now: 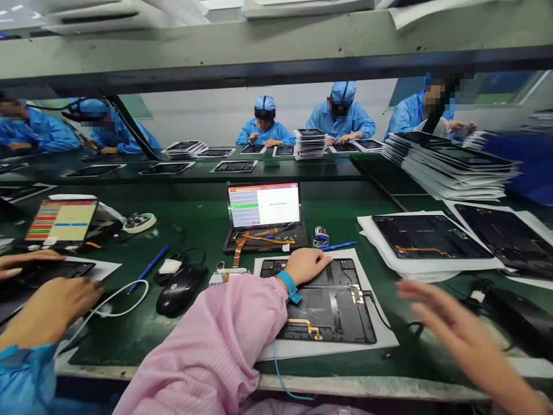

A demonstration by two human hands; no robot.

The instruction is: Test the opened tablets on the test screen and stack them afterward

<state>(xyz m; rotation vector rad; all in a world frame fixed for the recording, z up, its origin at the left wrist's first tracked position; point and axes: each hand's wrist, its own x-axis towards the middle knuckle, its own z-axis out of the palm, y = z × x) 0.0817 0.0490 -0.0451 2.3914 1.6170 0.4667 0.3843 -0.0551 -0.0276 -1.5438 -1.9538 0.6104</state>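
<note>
My left hand (306, 265), in a pink sleeve with a blue wrist strap, rests at the far edge of an opened black tablet housing (332, 308). One digit points right; the other fingers are mostly hidden behind the hand. White paper (380, 340) lies under the housing, and a thin black cable (380, 311) plugs into a small board (356, 294) at its right side. Off to the right, my right hand (453, 328) hovers apart from the housing, slightly blurred, with fingers stretched and holding nothing.
Behind the housing stands a lit test screen (264, 206) with ribbon cables. A black mouse (181, 289) and blue pen (149, 268) lie left, near a co-worker's hand (64, 302). Tablet housings on paper (432, 236) and a tall stack (458, 167) stand right. A shelf beam (276, 46) crosses overhead.
</note>
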